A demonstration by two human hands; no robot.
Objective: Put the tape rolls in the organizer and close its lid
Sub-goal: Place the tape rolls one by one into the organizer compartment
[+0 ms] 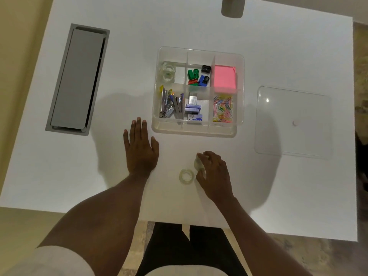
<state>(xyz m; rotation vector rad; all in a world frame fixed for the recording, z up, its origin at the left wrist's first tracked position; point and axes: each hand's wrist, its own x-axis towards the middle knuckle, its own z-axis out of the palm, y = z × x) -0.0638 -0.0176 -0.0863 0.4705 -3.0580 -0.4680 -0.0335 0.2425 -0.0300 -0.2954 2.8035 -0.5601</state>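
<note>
The right hand (214,172) pinched one roll (199,162), seemingly clear of the counter (278,56); another roll (186,176) lay beside it. Left hand (140,148) lay flat, open. It should go to the organizer's (240,92) upper-left compartment.

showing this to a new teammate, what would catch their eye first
Probably the clear organizer at the table's centre, with its bright pink sticky notes and coloured paper clips. Nearer the person, the right hand grips one tape roll beside another lying flat; the lid lies to the right.
</note>
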